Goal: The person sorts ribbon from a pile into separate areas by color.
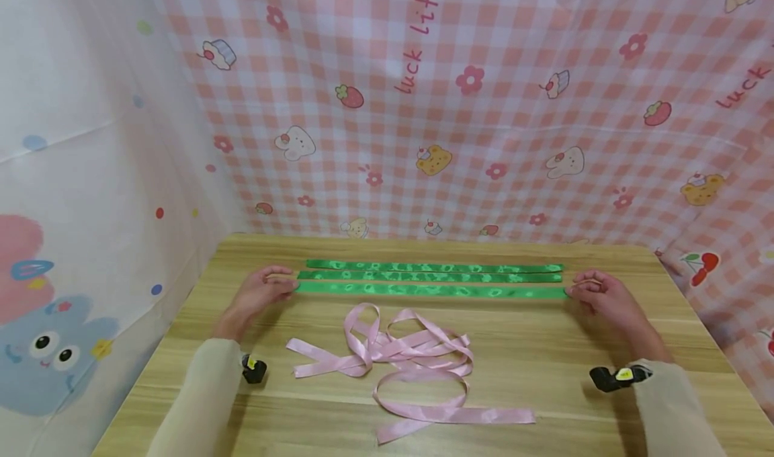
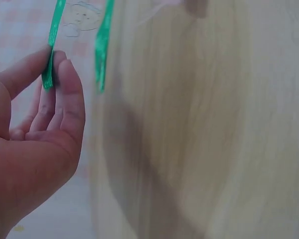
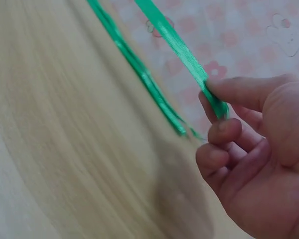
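Left hand (image 1: pixel 264 289): pinching one end of the held green ribbon (image 1: pixel 432 289), thumb vs. fingers; short tip pokes past the grip in L wrist view.
Right hand (image 1: pixel 605 294): pinching the opp. end, thumb pressed down on it; tip curls over by the fingers.
Two-end grip: prob. b/c a strip this thin & limp would sag or twist if held at 1 end only; stretched betw. both hands it runs str. & flat.
Ribbon spot: toward the back of the table (image 1: pixel 544 349), nearest the person of 3 green strips, approx. parallel w/ them; looks lifted, hand shadows on the wood below.
Ribbon look: narrow, satiny, brighter green than the other 2, pale glare spots along it; no knot visible.
Green neighbors: far strip (image 1: pixel 435 267) & middle strip (image 1: pixel 432 277), just beside each other, R ends nearly level; prob. laid str. so they don't tangle.
Pink ribbon (image 1: pixel 411 346): slack loops & crossings betw. the arms, no hand on it; 1 pc. or 2, can't tell. Prob. sits apart to keep clear of the green.
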{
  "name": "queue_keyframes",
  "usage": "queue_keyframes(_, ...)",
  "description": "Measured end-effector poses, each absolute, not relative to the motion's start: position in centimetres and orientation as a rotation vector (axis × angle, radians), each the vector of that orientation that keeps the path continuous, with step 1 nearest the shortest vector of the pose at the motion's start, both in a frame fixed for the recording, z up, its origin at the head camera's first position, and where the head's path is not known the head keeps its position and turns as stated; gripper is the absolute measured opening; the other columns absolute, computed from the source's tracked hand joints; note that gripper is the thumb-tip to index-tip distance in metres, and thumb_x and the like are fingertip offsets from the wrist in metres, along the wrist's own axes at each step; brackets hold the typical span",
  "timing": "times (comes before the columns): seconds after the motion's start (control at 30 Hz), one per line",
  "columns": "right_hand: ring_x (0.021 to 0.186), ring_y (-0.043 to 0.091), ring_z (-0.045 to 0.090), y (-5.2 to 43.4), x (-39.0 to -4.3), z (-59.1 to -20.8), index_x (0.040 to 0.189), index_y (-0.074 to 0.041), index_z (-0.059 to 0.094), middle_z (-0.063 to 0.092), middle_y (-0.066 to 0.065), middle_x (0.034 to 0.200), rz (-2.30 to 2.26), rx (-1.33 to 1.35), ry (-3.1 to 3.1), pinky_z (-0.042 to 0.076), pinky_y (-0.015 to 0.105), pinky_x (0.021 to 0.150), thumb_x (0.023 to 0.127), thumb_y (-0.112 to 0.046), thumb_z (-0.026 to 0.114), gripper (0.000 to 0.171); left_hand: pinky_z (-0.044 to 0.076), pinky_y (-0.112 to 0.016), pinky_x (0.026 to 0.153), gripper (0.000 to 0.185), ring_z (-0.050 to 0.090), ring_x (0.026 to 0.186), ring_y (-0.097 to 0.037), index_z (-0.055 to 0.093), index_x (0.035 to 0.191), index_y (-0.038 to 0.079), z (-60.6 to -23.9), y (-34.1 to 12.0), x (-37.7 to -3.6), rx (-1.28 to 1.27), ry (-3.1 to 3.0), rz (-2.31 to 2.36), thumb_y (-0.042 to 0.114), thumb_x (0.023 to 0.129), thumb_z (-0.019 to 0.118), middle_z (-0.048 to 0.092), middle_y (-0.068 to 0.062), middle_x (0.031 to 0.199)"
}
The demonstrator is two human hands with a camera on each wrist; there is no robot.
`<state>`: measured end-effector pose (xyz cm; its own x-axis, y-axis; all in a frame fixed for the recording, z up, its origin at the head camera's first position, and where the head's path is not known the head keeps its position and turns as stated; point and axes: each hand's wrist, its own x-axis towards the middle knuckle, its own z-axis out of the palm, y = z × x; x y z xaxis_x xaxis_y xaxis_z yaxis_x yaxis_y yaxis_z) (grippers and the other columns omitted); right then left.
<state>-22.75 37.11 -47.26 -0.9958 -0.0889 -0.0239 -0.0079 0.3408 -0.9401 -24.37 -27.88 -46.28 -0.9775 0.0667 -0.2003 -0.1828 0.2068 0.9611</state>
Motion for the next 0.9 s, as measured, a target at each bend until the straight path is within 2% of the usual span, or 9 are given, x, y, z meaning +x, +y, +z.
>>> queue_keyframes(0.17, 0.053, 0.005, 0.046, 36.7, -23.5, -48.3, 0.112, -0.001, 0.048, 0.058, -0.014, 0.067, -1.807, 0.068, 2.536, 0.041, 0.024, 0.047, 0.097, -0.013, 0.064, 0.025, 0.056, -0.022, 0.073, 0.046, 0.067, 0.074, -0.006, 0.045, 0.132, -0.013, -47.5, -27.2, -25.3, -0.197, 2.294, 1.89, 0.002, 0.093, 0.065, 0.071, 0.005, 0.086)
queue_keyframes(0.33, 0.05, 0.002, 0.045, 36.0, -23.9, -48.8, 0.112, -0.001, 0.047, 0.062, -0.017, 0.068, -1.906, 0.244, 2.481, 0.038, 0.02, 0.045, 0.095, -0.009, 0.066, 0.026, 0.056, -0.021, 0.071, 0.044, 0.067, 0.074, -0.006, 0.047, 0.131, -0.011, -48.2, -26.5, -25.7, -0.32, 2.313, 1.902, 0.0, 0.092, 0.066, 0.071, -0.001, 0.09)
queue_keyframes(0.5, 0.053, -0.001, 0.046, 35.9, -24.4, -49.5, 0.115, 0.001, 0.047, 0.061, -0.022, 0.07, -1.814, 0.318, 2.58, 0.04, 0.019, 0.046, 0.094, -0.014, 0.068, 0.034, 0.055, -0.019, 0.068, 0.046, 0.066, 0.073, -0.004, 0.048, 0.131, -0.008, -48.7, -26.2, -26.2, -0.407, 2.332, 1.883, 0.003, 0.091, 0.069, 0.07, -0.004, 0.097)
queue_keyframes(0.73, 0.066, -0.008, 0.053, 35.6, -24.4, -50.0, 0.116, 0.002, 0.05, 0.059, -0.027, 0.069, -1.668, 0.365, 2.763, 0.043, 0.015, 0.06, 0.092, -0.017, 0.07, 0.036, 0.052, -0.017, 0.066, 0.052, 0.062, 0.073, -0.002, 0.048, 0.134, -0.005, -48.9, -25.9, -26.6, -0.493, 2.348, 1.84, 0.007, 0.089, 0.072, 0.065, -0.001, 0.1)
queue_keyframes(0.9, 0.068, -0.011, 0.054, 35.3, -24.7, -50.2, 0.119, 0.003, 0.051, 0.059, -0.027, 0.069, -1.581, 0.402, 2.852, 0.042, 0.013, 0.068, 0.09, -0.02, 0.072, 0.043, 0.051, -0.016, 0.066, 0.053, 0.06, 0.073, -0.001, 0.046, 0.135, -0.005, -48.7, -25.9, -26.6, -0.504, 2.367, 1.82, 0.008, 0.09, 0.071, 0.066, -0.001, 0.098)
